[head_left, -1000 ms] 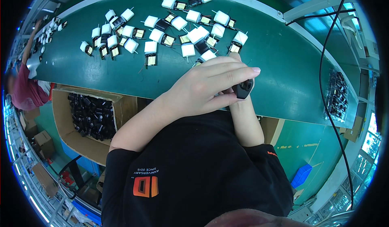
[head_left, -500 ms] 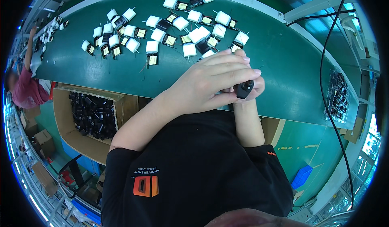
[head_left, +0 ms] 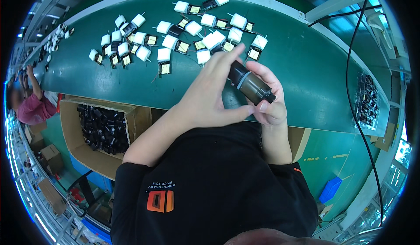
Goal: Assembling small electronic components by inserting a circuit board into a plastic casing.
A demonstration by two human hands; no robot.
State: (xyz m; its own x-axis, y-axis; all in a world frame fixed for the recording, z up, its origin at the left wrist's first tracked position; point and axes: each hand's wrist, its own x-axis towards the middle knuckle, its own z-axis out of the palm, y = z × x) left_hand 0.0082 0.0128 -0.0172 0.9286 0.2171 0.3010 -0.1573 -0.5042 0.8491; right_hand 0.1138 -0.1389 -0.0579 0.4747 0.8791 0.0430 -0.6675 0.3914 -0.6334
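A dark cylindrical device [head_left: 251, 84] with a smoky see-through section, a pale grey ring and a small black spout lies tilted between my hands above the near part of the green bench. My right hand [head_left: 273, 98] grips it from the right, thumb by the spout end and fingers behind. On the other side my left hand [head_left: 210, 90] is open, fingers stretched past the upper end and thumb pointing at the spout end; whether its fingertips touch the device I cannot tell. Beyond the hands, several white-capped parts [head_left: 164, 55] with black bodies, cream pads and thin wires lie scattered.
The green bench [head_left: 315, 83] curves around me. Below its left edge stands a cardboard box [head_left: 94, 159] full of black parts [head_left: 103, 129]. A bag of dark parts [head_left: 366, 100] lies at the right end. A black cable [head_left: 350, 79] hangs at right. Another person [head_left: 35, 100] works far left.
My left hand has opened and drawn back from over the device, baring its see-through section. The device now shows lengthwise in my right hand. The other person's arm has lowered.
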